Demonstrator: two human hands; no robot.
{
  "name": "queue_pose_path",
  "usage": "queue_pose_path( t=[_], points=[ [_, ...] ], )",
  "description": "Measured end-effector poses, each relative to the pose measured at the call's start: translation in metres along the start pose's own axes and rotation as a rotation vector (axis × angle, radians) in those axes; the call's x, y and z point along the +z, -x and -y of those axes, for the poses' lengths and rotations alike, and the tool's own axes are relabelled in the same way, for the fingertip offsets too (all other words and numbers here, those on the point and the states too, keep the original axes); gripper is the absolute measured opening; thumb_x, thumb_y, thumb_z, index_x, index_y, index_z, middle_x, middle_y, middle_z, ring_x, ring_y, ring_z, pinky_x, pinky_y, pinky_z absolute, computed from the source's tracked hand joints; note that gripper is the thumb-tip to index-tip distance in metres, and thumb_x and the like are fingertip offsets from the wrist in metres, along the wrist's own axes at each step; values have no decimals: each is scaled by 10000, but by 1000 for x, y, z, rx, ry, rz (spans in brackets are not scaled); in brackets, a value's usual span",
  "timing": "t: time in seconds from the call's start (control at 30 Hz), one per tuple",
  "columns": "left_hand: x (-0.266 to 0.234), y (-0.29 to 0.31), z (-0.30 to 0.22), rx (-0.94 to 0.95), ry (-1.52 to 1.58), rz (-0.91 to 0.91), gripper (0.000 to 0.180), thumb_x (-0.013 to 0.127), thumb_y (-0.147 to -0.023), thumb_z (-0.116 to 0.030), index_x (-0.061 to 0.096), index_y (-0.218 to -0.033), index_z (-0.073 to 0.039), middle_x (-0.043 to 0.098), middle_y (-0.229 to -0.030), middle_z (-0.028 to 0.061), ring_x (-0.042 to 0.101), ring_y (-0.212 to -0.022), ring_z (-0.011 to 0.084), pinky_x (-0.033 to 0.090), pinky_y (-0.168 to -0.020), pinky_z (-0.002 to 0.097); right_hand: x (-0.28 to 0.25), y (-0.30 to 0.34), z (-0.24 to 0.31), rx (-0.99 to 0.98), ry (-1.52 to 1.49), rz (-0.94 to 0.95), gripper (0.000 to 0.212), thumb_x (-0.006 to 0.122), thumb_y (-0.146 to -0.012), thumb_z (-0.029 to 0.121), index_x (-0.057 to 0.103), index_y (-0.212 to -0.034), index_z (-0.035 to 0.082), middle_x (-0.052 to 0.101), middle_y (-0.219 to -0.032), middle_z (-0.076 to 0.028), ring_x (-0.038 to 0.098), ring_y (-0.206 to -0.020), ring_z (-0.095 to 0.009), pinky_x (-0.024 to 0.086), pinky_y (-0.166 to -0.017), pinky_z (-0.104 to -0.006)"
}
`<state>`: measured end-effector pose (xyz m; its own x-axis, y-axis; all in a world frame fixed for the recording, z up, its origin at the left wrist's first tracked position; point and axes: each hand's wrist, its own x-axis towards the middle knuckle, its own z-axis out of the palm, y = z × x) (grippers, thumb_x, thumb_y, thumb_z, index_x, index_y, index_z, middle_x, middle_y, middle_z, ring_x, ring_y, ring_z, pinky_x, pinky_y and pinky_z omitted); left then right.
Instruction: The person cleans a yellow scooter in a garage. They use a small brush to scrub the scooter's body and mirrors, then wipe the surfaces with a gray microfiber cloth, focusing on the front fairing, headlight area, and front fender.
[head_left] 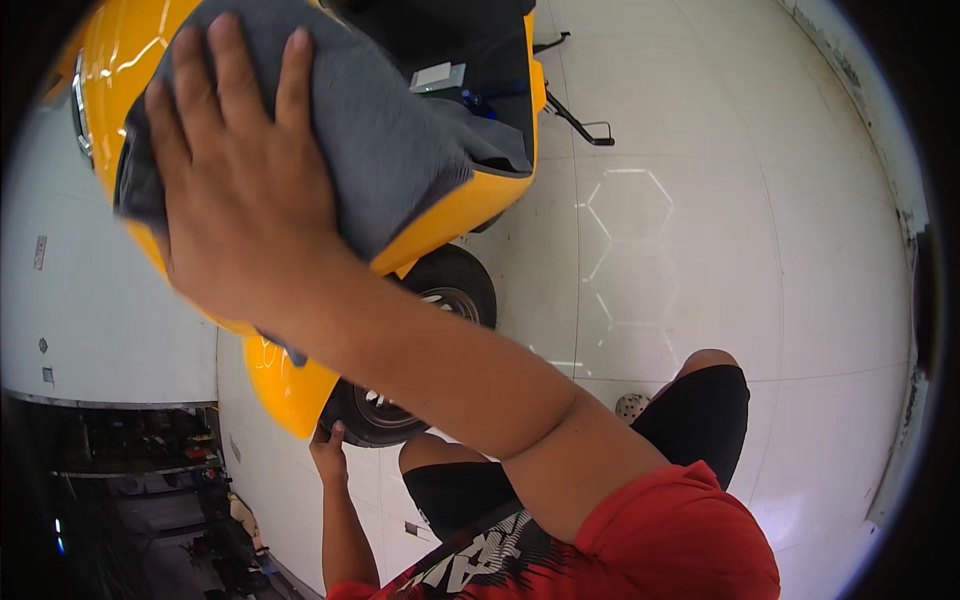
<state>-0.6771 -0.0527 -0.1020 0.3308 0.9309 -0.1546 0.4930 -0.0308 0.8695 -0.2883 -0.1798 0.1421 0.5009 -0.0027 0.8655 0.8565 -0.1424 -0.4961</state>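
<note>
My right hand (250, 180) lies flat with spread fingers on a grey cloth (385, 145). The cloth drapes over the glossy yellow body panel (440, 215) of what looks like a scooter, one corner hanging into its dark recess (400, 35). Lower down, my left hand (328, 455) is at the bottom tip of the yellow fender (285, 385), thumb and fingers closed about its edge; part of the grip is hidden. Just right of that hand is the black tyre (375, 425), partly covered by my right forearm.
A white card (437, 77) and a blue item (478, 103) lie in the recess. A black stand (580, 125) sticks out at the right over pale floor tiles (670, 270). Dark cluttered shelving (130, 480) is at lower left. My bent knees are below the tyre.
</note>
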Motion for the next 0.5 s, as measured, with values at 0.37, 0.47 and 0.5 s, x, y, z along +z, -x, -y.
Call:
queue_pose_path(
  t=[0.37, 0.47, 0.5],
  points=[
    [-34, -5, 16, 22, -107, -7, 551, 709, -922, -356, 563, -1257, 57, 665, -1165, 85, 621, -1050, 170, 460, -956, 297, 48, 195, -140, 778, -626, -466, 769, 355, -1000, 539, 251, -1535, -4, 130, -1641, -185, 31, -1523, -379, -30, -1193, -537],
    [-41, -2, 14, 19, -151, 72, 632, 710, -911, -416, 531, -1296, 52, 638, -1241, 104, 604, -1135, 200, 440, -1018, 331, 66, 220, -176, 1028, -923, -575, 761, 373, -1011, 532, 251, -1529, -12, 125, -1636, -183, 27, -1521, -341, 3, -1206, -454],
    [-42, 0, 13, 45, -135, 106, 654, 710, -908, -431, 523, -1305, 54, 632, -1256, 109, 598, -1154, 206, 435, -1030, 338, 71, 228, -189, 1129, -1035, -616, 758, 384, -1014, 531, 260, -1523, -16, 151, -1627, -183, 60, -1516, -325, 36, -1208, -423]
  ],
)
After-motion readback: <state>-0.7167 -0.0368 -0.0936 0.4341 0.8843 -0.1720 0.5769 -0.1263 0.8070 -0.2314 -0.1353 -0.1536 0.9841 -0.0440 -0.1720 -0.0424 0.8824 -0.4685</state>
